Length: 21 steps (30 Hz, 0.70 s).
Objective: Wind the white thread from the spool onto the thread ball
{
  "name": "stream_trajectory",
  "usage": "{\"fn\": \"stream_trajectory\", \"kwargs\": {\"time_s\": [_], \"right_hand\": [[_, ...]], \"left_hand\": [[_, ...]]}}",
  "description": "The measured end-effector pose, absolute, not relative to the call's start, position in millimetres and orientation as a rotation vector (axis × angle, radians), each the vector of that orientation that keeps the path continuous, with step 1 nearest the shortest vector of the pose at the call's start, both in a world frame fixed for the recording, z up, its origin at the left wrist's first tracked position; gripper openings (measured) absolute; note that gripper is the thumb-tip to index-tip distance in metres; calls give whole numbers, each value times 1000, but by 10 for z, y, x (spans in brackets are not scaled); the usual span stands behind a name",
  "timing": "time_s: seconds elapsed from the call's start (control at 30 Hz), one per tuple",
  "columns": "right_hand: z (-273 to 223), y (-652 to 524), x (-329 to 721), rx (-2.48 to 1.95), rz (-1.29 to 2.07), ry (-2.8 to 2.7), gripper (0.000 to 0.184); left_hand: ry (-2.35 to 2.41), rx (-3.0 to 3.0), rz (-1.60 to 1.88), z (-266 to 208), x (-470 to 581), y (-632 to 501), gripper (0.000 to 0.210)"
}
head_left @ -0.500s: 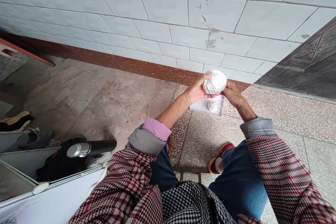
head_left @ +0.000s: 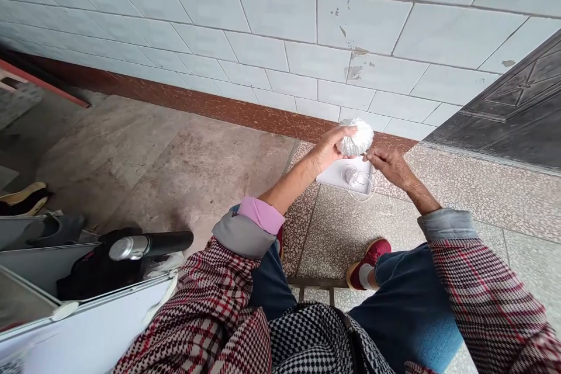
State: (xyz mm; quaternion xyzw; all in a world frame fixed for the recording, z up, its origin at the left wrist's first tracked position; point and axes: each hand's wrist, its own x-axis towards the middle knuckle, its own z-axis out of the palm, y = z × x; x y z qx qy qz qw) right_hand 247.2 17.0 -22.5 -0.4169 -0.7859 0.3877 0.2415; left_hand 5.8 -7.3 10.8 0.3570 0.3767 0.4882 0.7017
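A white ball of yarn [head_left: 359,137] is in my left hand [head_left: 332,148], with the thumb on top and the fingers curled beneath it. Just to the right and a little lower, my right hand [head_left: 390,165] pinches the white yarn strand, fingertips close to the ball's lower edge. Below the hands a shallow white tray [head_left: 332,173] rests on the floor. Inside it lies a smaller white bundle of yarn [head_left: 356,176], and loose loops of strand hang around the tray's right corner.
A tiled wall [head_left: 258,52] with a brown skirting rises in front. To the right is a dark carved door [head_left: 517,111]. At lower left, an open box [head_left: 105,315] holds a black flask [head_left: 164,242] and dark cloth. My red shoe [head_left: 370,260] is on the speckled floor.
My right hand has moved slightly right and down, away from the ball, and now pinches the strand. The ball has turned and shifted slightly left in my left hand.
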Motion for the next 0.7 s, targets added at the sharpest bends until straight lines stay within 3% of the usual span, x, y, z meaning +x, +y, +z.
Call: {"fn": "stream_trajectory", "kwargs": {"time_s": [0.2,0.4,0.7], "right_hand": [[-105,12,2298,-1071,1125,-2264,37],[108,-43,2198,-974,1125,-2213,53],[169,34,2327,-1096,938,-2084,61]], "left_hand": [[1213,1005,1220,18,41,-4,82],[1480,1418,1043,-94,-134,25,82],[1070,1385,554,-129,-275,-103,63]]}}
